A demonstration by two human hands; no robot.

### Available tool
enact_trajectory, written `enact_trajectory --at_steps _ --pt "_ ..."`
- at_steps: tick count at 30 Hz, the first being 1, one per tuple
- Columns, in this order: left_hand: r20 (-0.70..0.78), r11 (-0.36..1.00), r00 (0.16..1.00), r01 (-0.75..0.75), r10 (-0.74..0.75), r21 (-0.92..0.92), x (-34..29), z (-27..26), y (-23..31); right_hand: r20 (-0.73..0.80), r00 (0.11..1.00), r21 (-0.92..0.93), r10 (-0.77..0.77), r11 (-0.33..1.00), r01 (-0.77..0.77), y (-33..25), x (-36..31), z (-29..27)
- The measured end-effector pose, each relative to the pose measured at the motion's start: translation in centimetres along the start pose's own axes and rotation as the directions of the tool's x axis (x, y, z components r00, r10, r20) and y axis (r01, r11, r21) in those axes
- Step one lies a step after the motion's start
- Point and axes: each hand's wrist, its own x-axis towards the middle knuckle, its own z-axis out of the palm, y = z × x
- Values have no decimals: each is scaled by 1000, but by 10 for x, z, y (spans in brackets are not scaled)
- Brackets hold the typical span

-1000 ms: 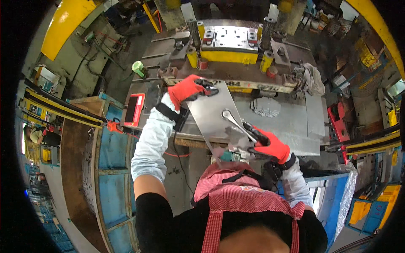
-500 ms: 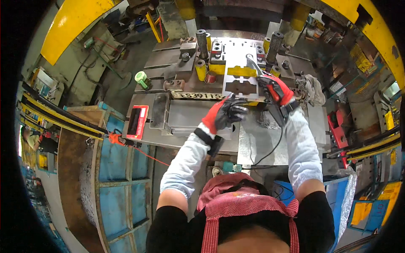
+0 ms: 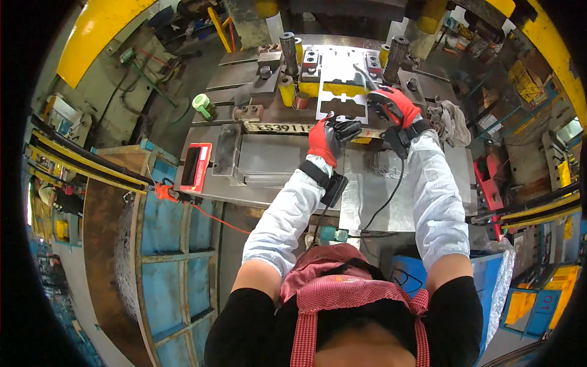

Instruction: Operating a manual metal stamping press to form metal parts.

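A bright metal sheet (image 3: 340,67) with cut-out openings lies on the press die, between dark guide posts. My right hand (image 3: 394,107), in a red and black glove, is closed around a slim metal hand tool (image 3: 365,76) that reaches over the sheet's right side. Close to the sheet's near left corner is my left hand (image 3: 330,137), gloved alike. Its thumb and fingers are apart with nothing visible between them; whether a fingertip touches the sheet is unclear. Black devices are strapped on both wrists.
Flat metal sheets (image 3: 269,156) are stacked front left of the die. Further left are a red-framed dark panel (image 3: 196,167) and a green-lidded bottle (image 3: 203,107). A grey rag (image 3: 449,122) lies at right. One cable (image 3: 397,189) hangs from my right wrist.
My left hand has moved up and slightly right, nearer the sheet's near edge. My right hand has shifted up and a little left with the tool still in it. The whole view has shifted slightly.
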Motion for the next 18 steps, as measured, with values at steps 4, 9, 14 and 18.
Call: enact_trajectory --at_steps 4,9,14,18 --pt "13 995 999 -43 45 -89 -1 -12 3 -1 848 877 531 408 -254 -56 -35 13" --pt "-131 991 989 -79 65 -111 -3 9 -5 -144 707 847 692 456 -274 -60 -158 56" --pt "-213 993 972 -112 102 -37 0 14 -3 -100 491 930 866 256 -262 -45 -247 93" --pt "-218 998 975 -52 42 -39 -1 17 0 66 505 979 860 42 -199 -3 -299 123"
